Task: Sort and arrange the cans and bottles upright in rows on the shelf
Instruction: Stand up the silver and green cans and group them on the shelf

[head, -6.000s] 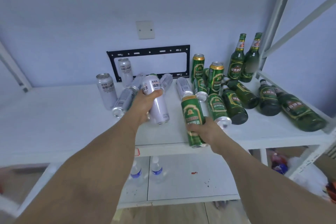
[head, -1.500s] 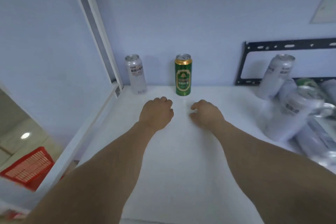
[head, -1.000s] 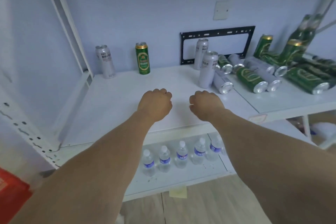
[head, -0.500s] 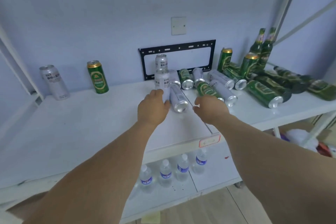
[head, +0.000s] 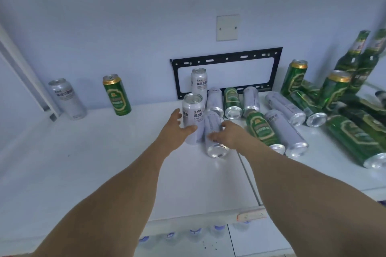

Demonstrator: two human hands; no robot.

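with the left hand (head: pixel 175 129) open beside the upright silver can (head: pixel 193 118) and the right hand (head: pixel 228 134) open over the lying silver can (head: pixel 214 134), a careless grab could topple or roll them.

The shelf (head: pixel 83 162) at lower left is smooth matt white board. The silver cans (head: pixel 193 117) mid-frame look like brushed metal with a soft sheen, their bare ends (head: pixel 217 151) shinier. The green cans (head: pixel 117 95) are glossy printed metal with gold rims. The green bottles (head: pixel 353 56) at upper right look like glossy glass, blurred. The black bracket (head: pixel 225 57) is matt metal
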